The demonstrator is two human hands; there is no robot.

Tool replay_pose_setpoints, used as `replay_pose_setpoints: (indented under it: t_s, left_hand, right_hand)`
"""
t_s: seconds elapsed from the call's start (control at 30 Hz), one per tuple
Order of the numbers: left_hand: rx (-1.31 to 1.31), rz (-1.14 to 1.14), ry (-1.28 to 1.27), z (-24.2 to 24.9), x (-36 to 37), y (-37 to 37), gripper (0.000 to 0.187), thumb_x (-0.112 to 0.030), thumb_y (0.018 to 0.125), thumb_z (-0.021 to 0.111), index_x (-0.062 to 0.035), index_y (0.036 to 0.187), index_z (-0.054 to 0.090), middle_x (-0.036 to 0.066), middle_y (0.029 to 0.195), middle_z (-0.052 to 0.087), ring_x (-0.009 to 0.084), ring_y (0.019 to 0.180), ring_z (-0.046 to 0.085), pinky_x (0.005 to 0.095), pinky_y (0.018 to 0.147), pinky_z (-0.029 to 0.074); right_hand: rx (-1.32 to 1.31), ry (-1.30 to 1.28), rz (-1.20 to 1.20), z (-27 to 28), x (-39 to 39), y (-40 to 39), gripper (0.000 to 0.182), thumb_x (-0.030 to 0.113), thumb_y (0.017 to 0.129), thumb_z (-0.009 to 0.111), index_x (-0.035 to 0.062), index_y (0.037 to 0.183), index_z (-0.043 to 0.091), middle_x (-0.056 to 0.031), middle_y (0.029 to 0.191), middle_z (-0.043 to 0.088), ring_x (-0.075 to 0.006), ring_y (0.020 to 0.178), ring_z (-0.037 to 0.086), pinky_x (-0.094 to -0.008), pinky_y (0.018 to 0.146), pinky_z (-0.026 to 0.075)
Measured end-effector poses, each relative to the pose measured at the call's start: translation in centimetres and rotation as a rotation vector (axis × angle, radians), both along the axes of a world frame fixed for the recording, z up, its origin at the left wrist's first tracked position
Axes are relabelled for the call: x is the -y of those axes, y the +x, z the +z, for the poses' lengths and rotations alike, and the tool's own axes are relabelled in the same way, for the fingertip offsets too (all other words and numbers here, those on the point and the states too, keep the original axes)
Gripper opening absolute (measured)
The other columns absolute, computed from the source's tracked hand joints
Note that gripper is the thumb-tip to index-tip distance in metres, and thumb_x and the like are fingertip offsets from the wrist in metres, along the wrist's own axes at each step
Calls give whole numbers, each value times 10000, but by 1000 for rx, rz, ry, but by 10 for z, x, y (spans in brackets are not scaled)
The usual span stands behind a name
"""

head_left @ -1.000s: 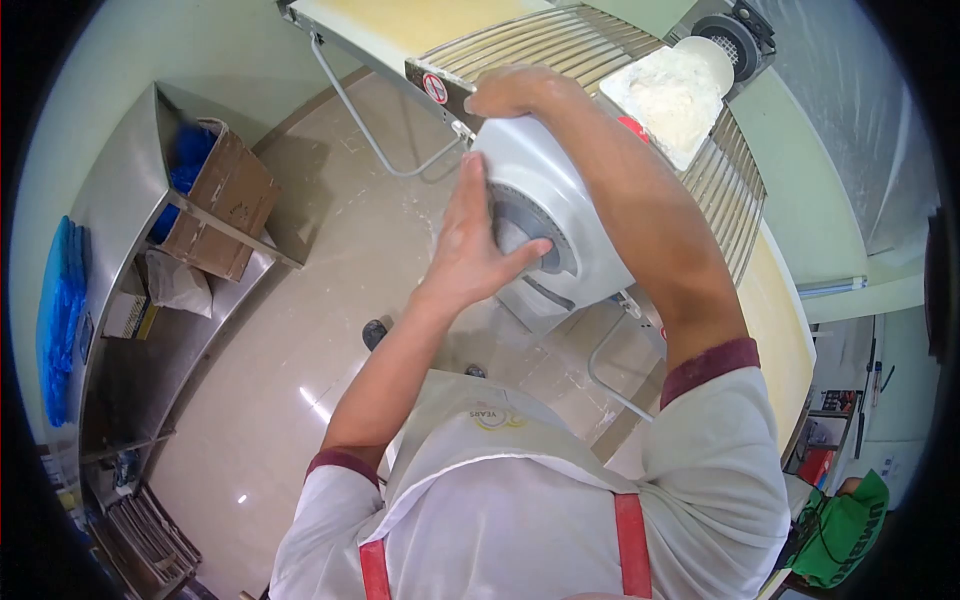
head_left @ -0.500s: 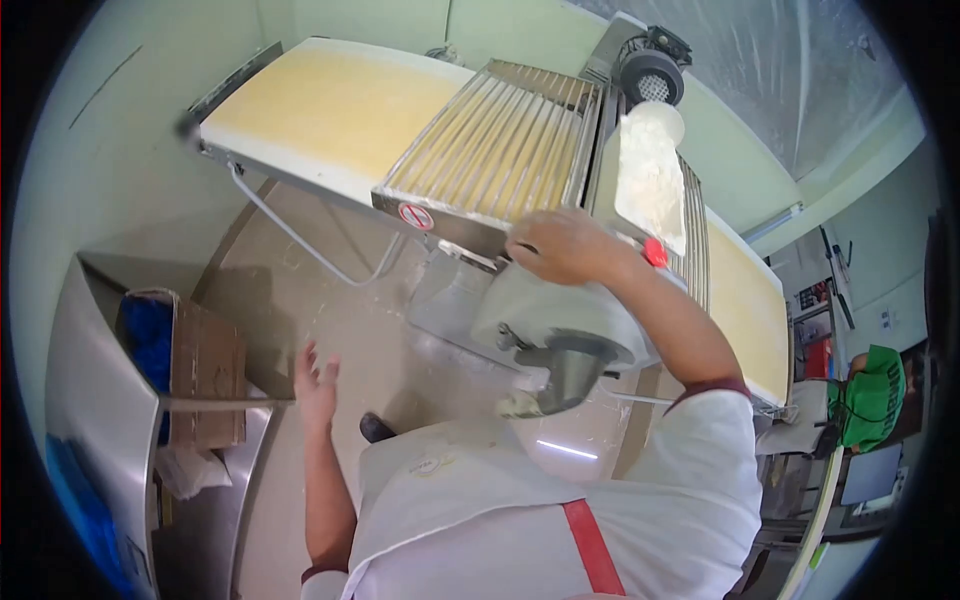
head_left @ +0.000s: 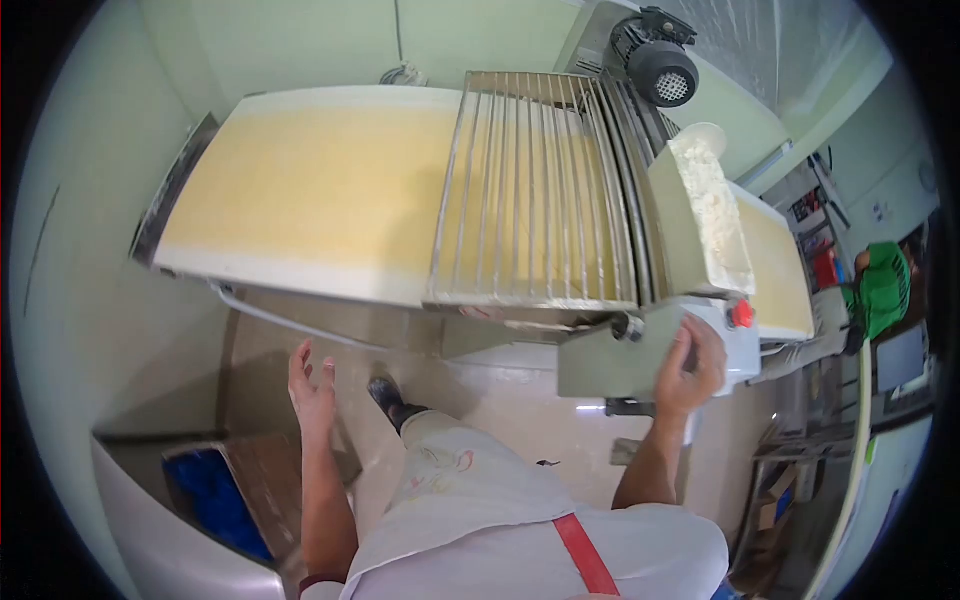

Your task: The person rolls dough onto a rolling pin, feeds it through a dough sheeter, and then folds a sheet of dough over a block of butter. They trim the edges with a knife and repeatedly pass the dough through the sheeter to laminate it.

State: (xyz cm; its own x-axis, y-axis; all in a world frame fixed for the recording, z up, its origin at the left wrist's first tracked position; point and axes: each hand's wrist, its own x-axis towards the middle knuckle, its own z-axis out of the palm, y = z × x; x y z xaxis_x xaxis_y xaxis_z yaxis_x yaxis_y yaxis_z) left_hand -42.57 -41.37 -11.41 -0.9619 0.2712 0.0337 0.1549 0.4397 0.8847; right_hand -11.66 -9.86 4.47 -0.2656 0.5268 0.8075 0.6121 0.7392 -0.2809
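Evidently, the left hand (head_left: 315,400) is open in the air at lower left, while the right hand (head_left: 693,372) curls by the grey machine housing (head_left: 610,365), right of centre, its hold unclear, where a light touch clear of the red button (head_left: 741,314) seems wisest.

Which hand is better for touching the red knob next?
Probably the right hand. It's by the grey housing, close to the red knob. The left hand is much farther away, out over the floor.
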Motion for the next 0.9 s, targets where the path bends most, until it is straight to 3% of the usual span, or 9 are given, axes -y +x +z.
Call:
replay_pose_setpoints:
  t_s: [0.23,0.37,0.5,0.6,0.63,0.73,0.8,0.83,0.9]
  left_hand:
    - [-272,-323,-175,-4,-79,-153,581,-128,839,625,-11,1360,397,198,1376,428,338,1292,390,439,1069,313]
    - [-426,-676,-558,-18,-163,-194,752,-358,868,580,-42,1457,237,207,1512,199,326,1421,144,464,1148,114]
    - [-611,-776,-594,-33,-243,-217,804,-416,883,554,-42,1477,162,213,1510,208,331,1418,156,467,1145,130]
    - [-573,-802,-436,-36,-280,-237,793,-399,885,562,-40,1474,171,214,1497,240,341,1410,179,469,1143,135]
    - [-583,-807,-357,-36,-287,-244,731,-336,899,568,-23,1453,207,199,1477,287,338,1371,278,461,1124,216]
    - [-123,-736,311,-70,-294,-288,618,-219,922,550,4,1417,254,192,1448,328,303,1309,379,435,1088,309]
    - [502,-479,615,-33,-266,-304,482,-66,936,502,33,1365,305,189,1348,430,270,1217,467,387,1013,412]
    - [764,-405,721,-25,-248,-318,463,-37,931,500,40,1350,318,183,1300,474,270,1178,503,379,985,442]
    - [1083,-672,529,-40,-221,-367,451,-35,910,537,44,1314,353,153,1210,536,264,1070,572,361,907,502]
  right_hand:
    - [-158,-106,-335,-8,-5,-14,126,30,868,605,-47,955,653,-132,963,676,-219,908,633,-315,850,473]
    - [-135,-67,-453,-8,-6,-21,98,17,837,617,-21,909,671,-146,969,679,-254,928,638,-338,863,471]
    - [-88,-25,-588,-8,-2,-29,108,68,845,610,-2,897,673,-157,976,676,-288,950,636,-363,887,451]
    - [7,27,-781,-12,14,-62,255,95,818,642,8,1058,623,-161,1088,644,-321,1035,593,-391,940,416]
    - [-14,47,-775,-15,25,-85,310,90,804,654,8,1099,601,-165,1126,619,-324,1062,572,-400,952,406]
    - [-198,-82,-655,-39,49,-167,384,53,769,669,16,1140,576,-168,1156,586,-335,1096,535,-412,962,395]
    - [-220,-185,-568,-61,67,-232,422,25,746,675,23,1152,559,-167,1154,578,-345,1100,524,-408,967,396]
    - [-261,-335,-479,-61,82,-273,426,35,751,672,31,1158,550,-169,1160,574,-344,1111,519,-407,973,396]
    - [-243,-517,-285,-94,105,-353,464,110,773,685,47,1203,524,-178,1190,552,-344,1133,506,-425,994,381]
